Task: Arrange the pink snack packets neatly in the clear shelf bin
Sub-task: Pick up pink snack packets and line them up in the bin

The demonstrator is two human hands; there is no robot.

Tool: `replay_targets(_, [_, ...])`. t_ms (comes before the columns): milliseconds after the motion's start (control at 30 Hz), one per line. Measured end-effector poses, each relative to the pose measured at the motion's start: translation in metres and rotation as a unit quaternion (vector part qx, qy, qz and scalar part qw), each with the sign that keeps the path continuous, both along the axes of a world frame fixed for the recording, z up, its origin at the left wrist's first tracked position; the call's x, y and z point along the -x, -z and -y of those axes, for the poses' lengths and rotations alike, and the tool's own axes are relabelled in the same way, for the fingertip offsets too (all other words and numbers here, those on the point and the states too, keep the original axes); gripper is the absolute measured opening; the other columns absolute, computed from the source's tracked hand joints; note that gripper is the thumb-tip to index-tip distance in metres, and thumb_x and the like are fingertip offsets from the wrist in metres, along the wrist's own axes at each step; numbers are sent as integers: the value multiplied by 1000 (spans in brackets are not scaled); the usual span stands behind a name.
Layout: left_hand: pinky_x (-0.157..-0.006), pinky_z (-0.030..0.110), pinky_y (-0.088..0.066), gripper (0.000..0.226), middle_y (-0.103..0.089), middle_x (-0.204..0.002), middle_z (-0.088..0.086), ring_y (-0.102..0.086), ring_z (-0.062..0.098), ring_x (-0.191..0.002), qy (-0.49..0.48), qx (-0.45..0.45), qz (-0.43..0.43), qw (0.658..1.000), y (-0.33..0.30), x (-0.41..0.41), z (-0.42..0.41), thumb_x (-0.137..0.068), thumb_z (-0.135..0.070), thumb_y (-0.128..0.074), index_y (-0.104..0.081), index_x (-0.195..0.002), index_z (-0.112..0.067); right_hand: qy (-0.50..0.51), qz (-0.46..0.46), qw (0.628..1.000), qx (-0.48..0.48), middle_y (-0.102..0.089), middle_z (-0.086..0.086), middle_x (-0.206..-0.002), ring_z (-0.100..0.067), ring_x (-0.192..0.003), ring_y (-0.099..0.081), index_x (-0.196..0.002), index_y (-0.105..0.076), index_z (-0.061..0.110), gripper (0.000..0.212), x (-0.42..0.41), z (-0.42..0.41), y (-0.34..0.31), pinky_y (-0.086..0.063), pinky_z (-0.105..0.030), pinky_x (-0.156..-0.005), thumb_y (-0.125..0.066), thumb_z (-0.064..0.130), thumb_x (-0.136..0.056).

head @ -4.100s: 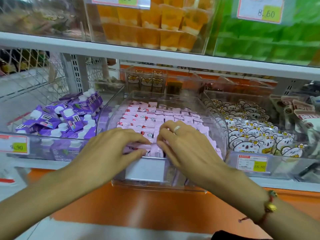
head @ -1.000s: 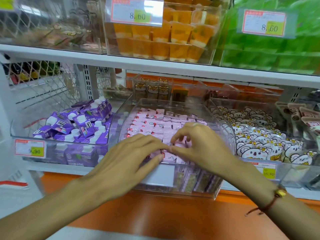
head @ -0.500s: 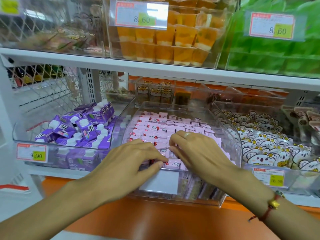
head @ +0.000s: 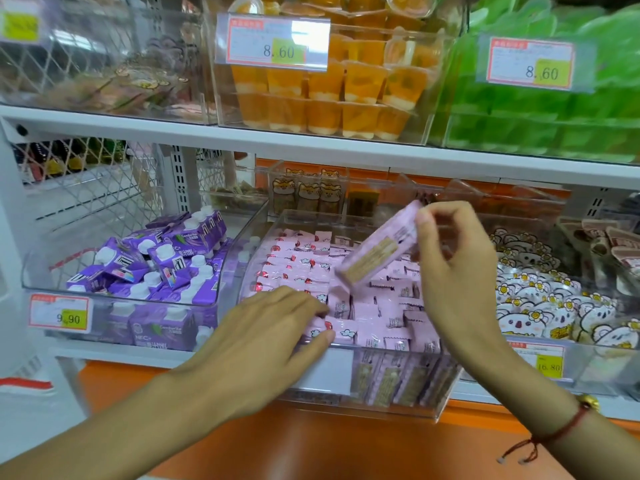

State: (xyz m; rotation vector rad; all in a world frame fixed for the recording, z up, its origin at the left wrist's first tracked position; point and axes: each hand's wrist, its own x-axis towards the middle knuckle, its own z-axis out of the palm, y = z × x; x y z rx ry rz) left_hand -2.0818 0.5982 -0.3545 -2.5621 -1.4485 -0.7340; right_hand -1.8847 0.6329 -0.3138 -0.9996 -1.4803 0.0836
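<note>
Right hand [head: 453,271] pinches a lifted packet [head: 377,252], long axis tilted, above the bin [head: 398,407]; left hand [head: 263,337] fingers flat, steadying front row [head: 363,332].

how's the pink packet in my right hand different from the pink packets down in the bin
The lifted packet is pinched in your right hand above the clear bin, tilted, its window side showing. The binned packets lie packed in rows, mostly showing their printed edges. Your left hand rests on them. Both are pink.

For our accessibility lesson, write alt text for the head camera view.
A right hand lifts one pink snack packet above a clear shelf bin of packets, while the left hand rests on the front row. Purple cartons fill the bin to the left.
</note>
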Motion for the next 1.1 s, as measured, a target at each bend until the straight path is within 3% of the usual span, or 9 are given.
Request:
replay_targets(67, [-85,18,-31,45,-53,-121,-21,-44,0,-112,0,-13,-13,1000,-1,-2,-2,-94,-58,-24,-48,-126,-37,4,-88,995,55,-63,4,-83,-14,-73,-61,-89,-54,21,14,-6,2,-3,-54,-31,-66,-45,23,-99])
replay_targets(133, [-78,19,-36,46,-57,-115,-23,-49,-2,-106,-10,6,24,1000,-5,-2,-3,-91,-61,-25,-50,-122,-40,-29,-184,970,160,-66,-7,-94,-15,-74,-64,-96,-57,12,17,-12,5,-1,-55,-23,-62,-45,22,-99])
replay_targets(300, [-87,20,-40,68,-31,-136,-37,-43,-11,-114,24,3,170,985,-10,-1,-2,-78,-65,-52,-20,-138,-55,-142,-310,886,314,-69,-10,-90,-6,-63,-68,-96,-62,4,19,-17,10,4,-53,-12,-57,-48,17,-98])
replay_targets(500, [-79,22,-52,30,-54,-117,-29,-55,-3,-107,84,-57,206,973,-17,0,-6,-86,-40,-62,-59,-116,-41,-245,-375,797,406,-71,-6,-62,-14,-62,-71,-93,-62,1,19,-10,15,4,-54,-17,-52,-52,17,-96])
replay_targets(633, [-72,17,-54,25,-70,-95,-19,-65,-2,-86,43,169,454,874,-23,-7,-5,-73,-45,-61,-67,-97,-40,-164,-222,882,383,-67,-3,-91,-17,-74,-68,-97,-60,18,31,-15,9,3,-59,-33,-69,-50,46,-91])
replay_targets(800, [-47,15,-50,38,-74,-76,-5,-70,9,-68,0,297,537,790,-24,-15,-3,-78,-46,-55,-73,-89,-15,-166,5,955,244,-55,33,-108,12,-103,-52,-115,-53,48,47,-14,19,1,-40,-19,-87,-44,69,-75])
replay_targets(967, [-46,16,-48,57,-66,-86,25,-66,14,-62,30,235,488,840,-23,-15,-6,-76,-51,-51,-69,-90,1,-125,269,947,123,-43,27,-126,8,-123,-28,-132,-48,42,43,-6,23,6,-23,-15,-98,-49,53,-90])
replay_targets(1033, [-51,15,-48,55,-66,-70,8,-59,3,-56,43,205,474,855,-25,-15,-5,-71,-56,-51,-71,-84,-6,-104,324,936,86,-48,23,-116,2,-115,-32,-130,-53,34,41,-3,21,7,-24,-22,-96,-54,45,-91])
replay_targets(1100, [-70,19,-53,44,-73,-79,-11,-66,-2,-71,55,197,476,855,-25,-11,-7,-71,-57,-51,-72,-87,-22,-112,319,937,86,-49,22,-106,-2,-105,-37,-126,-56,30,37,-2,19,5,-30,-25,-89,-57,40,-90])
